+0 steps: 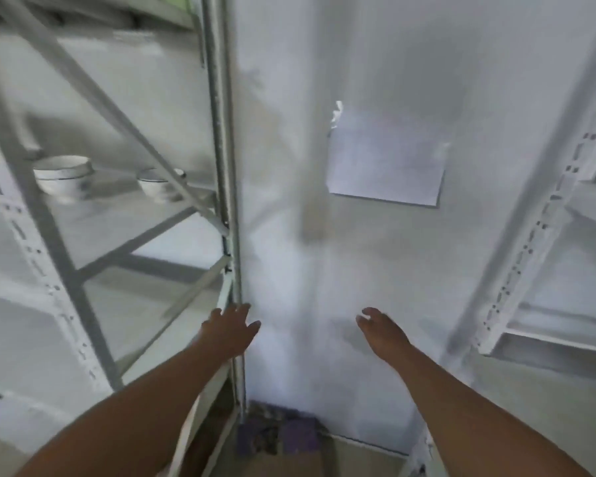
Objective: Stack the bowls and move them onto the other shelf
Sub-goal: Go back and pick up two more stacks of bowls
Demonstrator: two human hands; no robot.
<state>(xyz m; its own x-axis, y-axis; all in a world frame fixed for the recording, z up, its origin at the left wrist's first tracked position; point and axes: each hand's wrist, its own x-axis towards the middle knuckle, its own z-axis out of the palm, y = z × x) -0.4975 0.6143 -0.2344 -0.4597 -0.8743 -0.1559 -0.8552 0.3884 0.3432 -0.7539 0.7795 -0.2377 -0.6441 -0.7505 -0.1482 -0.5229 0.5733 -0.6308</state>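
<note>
**Bowls not yet in hand**

Two white bowls sit upright, mouths up, on the left rack's shelf [117,215] at about 10 o'clock: big bowl [63,177] left, small bowl [157,184] right, near but apart. Round, so no long axis; frame blurry. My left hand [229,330] and right hand [381,327] are both empty, fingers spread, low centre, well apart from them. Best move, I think: reach past the diagonal brace [117,111], nest small into big, lift two-handed toward the right rack [544,235] at 3 o'clock.
</note>
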